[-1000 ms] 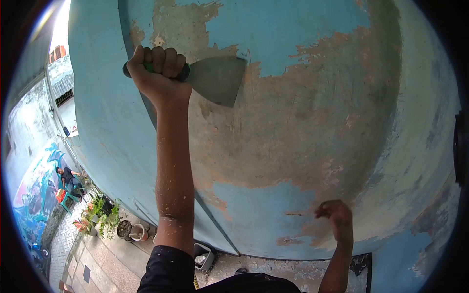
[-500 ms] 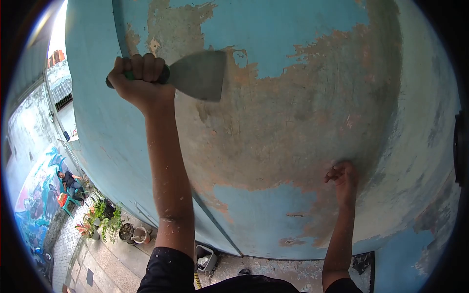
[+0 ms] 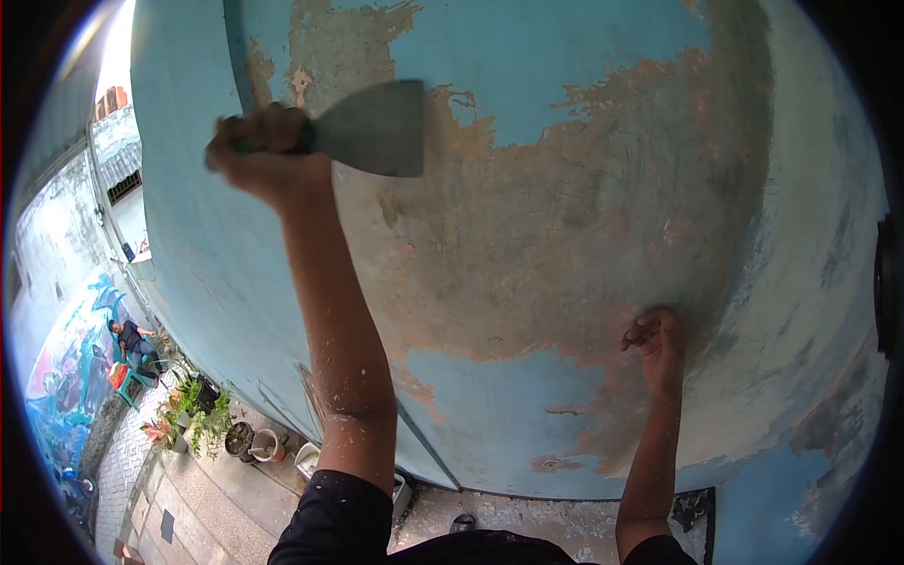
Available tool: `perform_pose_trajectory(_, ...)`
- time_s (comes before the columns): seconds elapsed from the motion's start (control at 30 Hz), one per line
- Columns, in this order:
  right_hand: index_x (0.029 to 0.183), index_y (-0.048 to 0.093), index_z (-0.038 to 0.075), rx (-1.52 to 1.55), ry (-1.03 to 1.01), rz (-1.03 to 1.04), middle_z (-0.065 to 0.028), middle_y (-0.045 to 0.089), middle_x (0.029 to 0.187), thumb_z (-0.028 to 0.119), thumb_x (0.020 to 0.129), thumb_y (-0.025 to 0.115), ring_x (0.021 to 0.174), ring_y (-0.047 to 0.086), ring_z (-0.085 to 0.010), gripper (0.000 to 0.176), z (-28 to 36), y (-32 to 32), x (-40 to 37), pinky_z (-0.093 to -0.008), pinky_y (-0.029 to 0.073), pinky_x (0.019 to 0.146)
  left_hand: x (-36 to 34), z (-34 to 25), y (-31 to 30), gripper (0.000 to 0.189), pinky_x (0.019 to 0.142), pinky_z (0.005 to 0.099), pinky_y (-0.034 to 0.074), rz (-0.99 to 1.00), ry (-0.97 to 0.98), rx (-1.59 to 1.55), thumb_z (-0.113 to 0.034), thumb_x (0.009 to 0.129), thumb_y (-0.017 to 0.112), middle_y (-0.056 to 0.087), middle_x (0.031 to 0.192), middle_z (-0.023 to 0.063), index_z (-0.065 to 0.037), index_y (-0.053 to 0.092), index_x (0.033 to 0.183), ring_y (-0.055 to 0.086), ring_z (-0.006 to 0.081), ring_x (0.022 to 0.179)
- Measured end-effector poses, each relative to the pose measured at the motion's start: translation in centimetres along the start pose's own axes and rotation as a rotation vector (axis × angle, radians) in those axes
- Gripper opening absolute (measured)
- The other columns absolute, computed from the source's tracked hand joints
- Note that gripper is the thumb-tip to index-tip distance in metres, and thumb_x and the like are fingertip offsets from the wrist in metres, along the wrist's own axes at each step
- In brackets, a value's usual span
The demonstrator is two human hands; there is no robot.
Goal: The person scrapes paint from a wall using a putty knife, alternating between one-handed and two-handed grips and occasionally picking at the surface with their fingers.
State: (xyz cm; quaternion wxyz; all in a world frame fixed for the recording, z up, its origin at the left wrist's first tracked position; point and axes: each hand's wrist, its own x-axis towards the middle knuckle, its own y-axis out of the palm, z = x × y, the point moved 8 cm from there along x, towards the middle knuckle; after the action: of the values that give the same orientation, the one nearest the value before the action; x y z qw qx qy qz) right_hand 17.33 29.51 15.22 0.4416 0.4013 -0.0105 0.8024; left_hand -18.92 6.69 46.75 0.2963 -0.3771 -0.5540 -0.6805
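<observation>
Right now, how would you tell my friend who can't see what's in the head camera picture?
A raised left hand grips a wide scraper in front of a wall with patchy, peeling blue paint. The right hand is lower, its fingers curled. Potted plants and a seated person appear at the picture's lower left.

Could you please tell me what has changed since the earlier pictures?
The left hand has moved leftward with the scraper, whose blade is now slightly higher. The right hand has risen beside the wall. Nothing was let go; the scraper stays gripped, and the paint patches look unchanged.
</observation>
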Motion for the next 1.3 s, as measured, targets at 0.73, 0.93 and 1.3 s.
perform_pose_trajectory(0.73, 0.094, 0.061, 0.000, -0.008, 0.031, -0.017, -0.0106, 0.065, 0.076, 0.046, 0.094, 0.059, 0.070, 0.066, -0.0219, 0.045, 0.0, -0.2, 0.1, -0.0389, 0.057, 0.063, -0.1, 0.2, 1.3, 0.036, 0.041, 0.0246, 0.023, 0.061, -0.064, 0.028, -0.025, 0.089, 0.047, 0.022, 0.049, -0.0047, -0.019, 0.028, 0.059, 0.022, 0.0096, 0.043)
perform_pose_trajectory(0.93, 0.094, 0.061, 0.000, -0.010, 0.023, -0.018, -0.0104, 0.065, 0.076, 0.043, 0.095, 0.058, 0.070, 0.066, -0.0218, 0.043, 0.0, -0.2, 0.0, -0.0393, 0.057, 0.064, -1.0, -0.4, 1.9, 0.035, 0.041, 0.0252, 0.023, 0.046, -0.041, 0.246, -0.024, 0.088, 0.045, 0.022, 0.051, -0.0042, -0.018, 0.026, 0.058, 0.022, 0.0102, 0.043)
perform_pose_trajectory(1.3, 0.093, 0.061, 0.000, 0.002, 0.025, -0.012, -0.0109, 0.064, 0.077, 0.043, 0.095, 0.058, 0.069, 0.066, -0.0229, 0.043, -0.5, -0.8, 0.0, -0.0401, 0.056, 0.063, -2.6, 3.0, 2.5, 0.035, 0.039, 0.0254, 0.023, 0.034, -0.185, 0.026, -0.025, 0.089, 0.047, 0.024, 0.050, -0.0046, -0.018, 0.029, 0.059, 0.022, 0.0102, 0.042)
